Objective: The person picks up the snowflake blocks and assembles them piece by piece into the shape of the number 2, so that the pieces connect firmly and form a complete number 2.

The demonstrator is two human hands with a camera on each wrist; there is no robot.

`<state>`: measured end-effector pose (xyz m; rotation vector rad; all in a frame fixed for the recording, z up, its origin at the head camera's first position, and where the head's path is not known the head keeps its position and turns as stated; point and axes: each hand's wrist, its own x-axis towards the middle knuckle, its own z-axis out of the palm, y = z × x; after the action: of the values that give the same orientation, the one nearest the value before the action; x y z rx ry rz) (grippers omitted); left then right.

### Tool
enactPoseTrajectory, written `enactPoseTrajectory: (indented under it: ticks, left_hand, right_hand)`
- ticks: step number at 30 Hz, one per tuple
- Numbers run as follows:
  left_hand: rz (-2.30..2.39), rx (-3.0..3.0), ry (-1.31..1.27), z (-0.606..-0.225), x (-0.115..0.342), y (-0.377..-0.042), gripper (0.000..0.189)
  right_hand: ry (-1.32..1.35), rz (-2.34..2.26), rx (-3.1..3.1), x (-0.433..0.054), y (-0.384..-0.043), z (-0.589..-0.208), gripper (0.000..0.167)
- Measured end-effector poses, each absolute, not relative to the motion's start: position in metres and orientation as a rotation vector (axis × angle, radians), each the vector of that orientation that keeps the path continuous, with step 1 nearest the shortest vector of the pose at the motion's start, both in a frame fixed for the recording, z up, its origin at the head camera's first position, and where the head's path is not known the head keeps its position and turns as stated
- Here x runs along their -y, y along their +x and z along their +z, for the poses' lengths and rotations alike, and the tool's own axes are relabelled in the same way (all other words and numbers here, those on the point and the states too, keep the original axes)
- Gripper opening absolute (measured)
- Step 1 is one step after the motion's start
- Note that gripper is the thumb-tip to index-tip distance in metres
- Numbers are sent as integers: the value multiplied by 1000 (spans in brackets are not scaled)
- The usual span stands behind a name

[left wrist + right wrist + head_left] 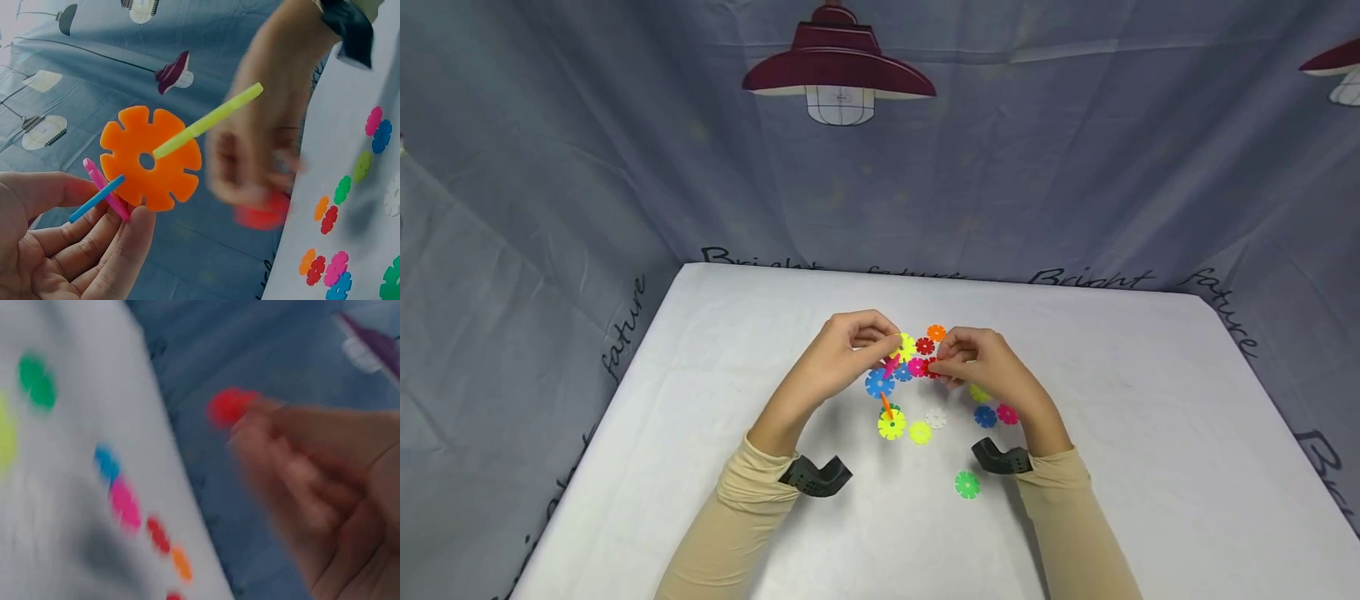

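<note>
My left hand (842,358) holds up a chain of slotted plastic snowflake discs by one end. In the left wrist view, an orange snowflake disc (125,153) faces the camera. A yellow disc (219,117), a blue disc (94,201) and a pink disc (103,184) show edge-on, joined with it; fingers and thumb touch the pink and blue ones. Just to the right, my right hand (992,362) pinches a red snowflake disc (231,407) between thumb and fingertips, apart from the chain. Both right hand and red disc are blurred in the wrist views.
Loose discs lie on the white table (1112,375): a green disc (967,485) near the front, a white disc (935,418) and a yellow disc (920,432) mid-table, a blue disc (985,417) and a pink disc (1007,414) under the right wrist. A grey curtain (1000,167) hangs behind.
</note>
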<state>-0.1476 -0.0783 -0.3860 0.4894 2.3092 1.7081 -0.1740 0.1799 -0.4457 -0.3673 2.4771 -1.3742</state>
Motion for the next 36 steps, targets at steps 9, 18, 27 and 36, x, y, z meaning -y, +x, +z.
enactPoseTrajectory:
  ticks: [9, 18, 27, 36]
  left_hand:
    - [1696, -2324, 479, -384, 79, -146, 13]
    - [1684, -2336, 472, -383, 80, -145, 14]
    - [1696, -2338, 494, -385, 79, -145, 13]
    - [1797, -2254, 511, -388, 74, -143, 14]
  right_hand:
    - [-622, -1854, -2348, -171, -156, -417, 13]
    - [-773, -1892, -2450, -167, -149, -411, 13]
    - [-1091, -1663, -2789, -160, -142, -403, 20]
    - [-1237, -1747, -2775, -156, -138, -400, 25]
